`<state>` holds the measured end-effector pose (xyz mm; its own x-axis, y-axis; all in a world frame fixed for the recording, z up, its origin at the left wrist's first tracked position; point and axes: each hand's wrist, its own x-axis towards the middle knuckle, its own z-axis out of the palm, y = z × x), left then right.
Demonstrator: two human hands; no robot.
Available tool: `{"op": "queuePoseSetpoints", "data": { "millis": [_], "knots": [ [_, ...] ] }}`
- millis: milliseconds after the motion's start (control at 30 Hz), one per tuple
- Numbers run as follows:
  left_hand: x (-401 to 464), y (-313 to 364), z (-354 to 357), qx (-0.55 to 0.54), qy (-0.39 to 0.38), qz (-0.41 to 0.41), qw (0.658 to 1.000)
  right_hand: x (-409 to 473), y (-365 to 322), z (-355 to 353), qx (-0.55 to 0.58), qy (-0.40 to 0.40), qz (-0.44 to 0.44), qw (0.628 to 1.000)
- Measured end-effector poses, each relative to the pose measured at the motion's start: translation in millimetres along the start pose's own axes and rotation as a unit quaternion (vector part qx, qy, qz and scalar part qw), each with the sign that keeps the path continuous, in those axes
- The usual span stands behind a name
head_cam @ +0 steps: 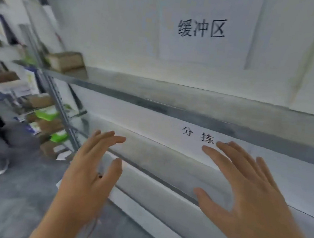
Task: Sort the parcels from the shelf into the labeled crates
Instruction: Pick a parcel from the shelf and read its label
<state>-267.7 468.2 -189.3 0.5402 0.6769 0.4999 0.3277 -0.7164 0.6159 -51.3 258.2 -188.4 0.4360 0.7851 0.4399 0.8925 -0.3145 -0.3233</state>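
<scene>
Grey flooring (13, 206) is seen nearest, low on the left, beneath two bare hands raised side by side. Nothing is held by the left hand (88, 171), its fingers spread and thumb apart; the right hand (242, 190) is likewise spread wide and empty. Just beyond them a metal shelf (173, 105) runs left to right, its tiers bare here apart from a partly covered paper label (197, 136). A cardboard parcel (66, 61) is left at the far left end of the upper tier, and more parcels (44, 113) are stacked on racks further left. A wall sign (202, 28) is fixed beyond. No crates are visible, so sorting is judged mostly outstanding.
</scene>
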Motion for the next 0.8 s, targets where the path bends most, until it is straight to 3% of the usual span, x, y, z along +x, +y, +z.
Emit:
{"op": "queuePoseSetpoints", "data": {
  "millis": [133, 367, 667, 800],
  "knots": [
    [0.1, -68.8, -48.0, 0.077, 0.069, -0.098, 0.990, 72.3, -27.1, 49.9, 0.096, -0.035, -0.091, 0.991],
    [-5.4, -131.8, -97.9, 0.178, 0.161, -0.266, 0.934, 195.7, -74.0, 129.5, 0.229, -0.125, -0.228, 0.938],
    [5.5, -184.7, -144.4, 0.220, 0.253, -0.340, 0.878, 303.1, -172.3, 214.1, 0.302, -0.176, -0.305, 0.886],
    [34.7, -235.2, -180.0, 0.231, 0.251, -0.347, 0.874, 343.2, -220.5, 247.8, 0.290, -0.163, -0.299, 0.895]
  ]
}}
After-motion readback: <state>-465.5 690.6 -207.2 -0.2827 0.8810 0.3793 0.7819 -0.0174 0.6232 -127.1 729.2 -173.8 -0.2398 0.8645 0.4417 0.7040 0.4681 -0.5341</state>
